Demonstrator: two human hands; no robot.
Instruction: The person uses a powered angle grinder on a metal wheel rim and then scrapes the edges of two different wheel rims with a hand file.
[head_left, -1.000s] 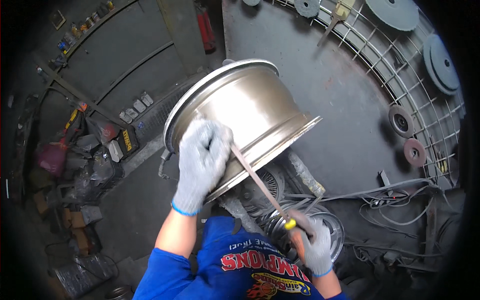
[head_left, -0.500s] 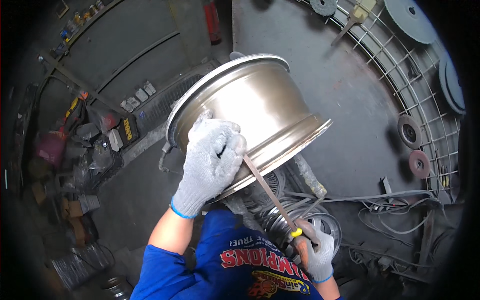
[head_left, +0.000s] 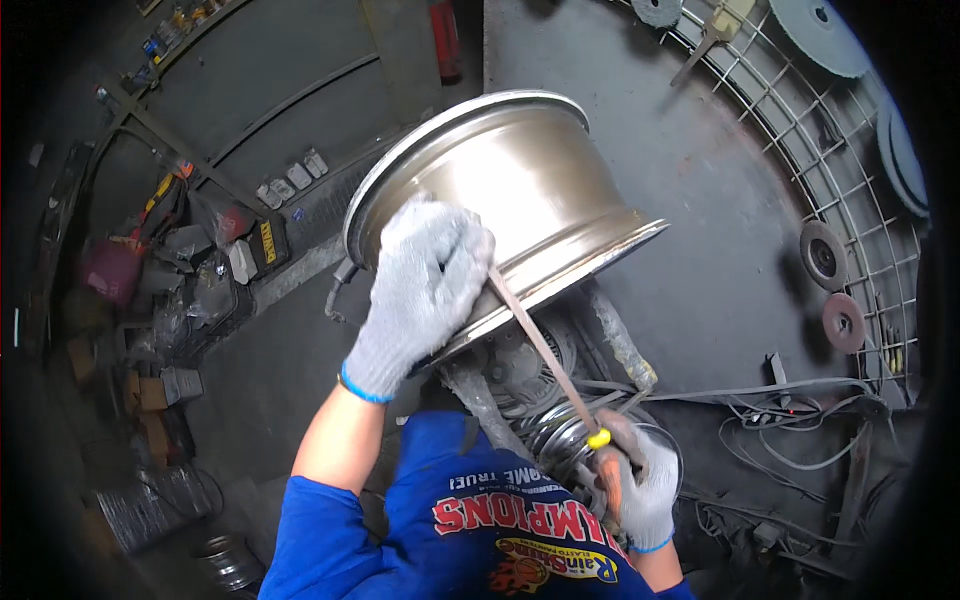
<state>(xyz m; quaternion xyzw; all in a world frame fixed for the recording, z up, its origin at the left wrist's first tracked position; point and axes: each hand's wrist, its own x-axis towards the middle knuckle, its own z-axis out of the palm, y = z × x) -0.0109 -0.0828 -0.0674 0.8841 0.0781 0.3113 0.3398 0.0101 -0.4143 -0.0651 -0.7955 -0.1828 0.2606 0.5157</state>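
Observation:
A bare metal wheel rim [head_left: 520, 185] sits raised and tilted in front of me, its barrel facing up. My left hand [head_left: 425, 275], in a grey-white knit glove, presses against the near side of the rim. Its fingers are closed round the far end of a long flat file [head_left: 545, 350], which lies against the rim's near lip. Below and to the right, my right hand [head_left: 640, 480], gloved too, is wrapped round the file's orange handle, with a yellow collar just beyond the fingers. The file's tip is hidden under my left fingers.
Behind the file, more wheel rims [head_left: 560, 440] lie low down. A wire rack [head_left: 800, 150] holding grinding discs [head_left: 823, 257] curves along the right. Loose cables [head_left: 800, 430] hang below it. Tools and bags [head_left: 210, 290] clutter the left, and a red cylinder [head_left: 445, 40] stands at the back.
The rim and surroundings have shifted slightly up and right in view. Both hands keep their hold on the file, which sits at nearly the same slant against the lip.

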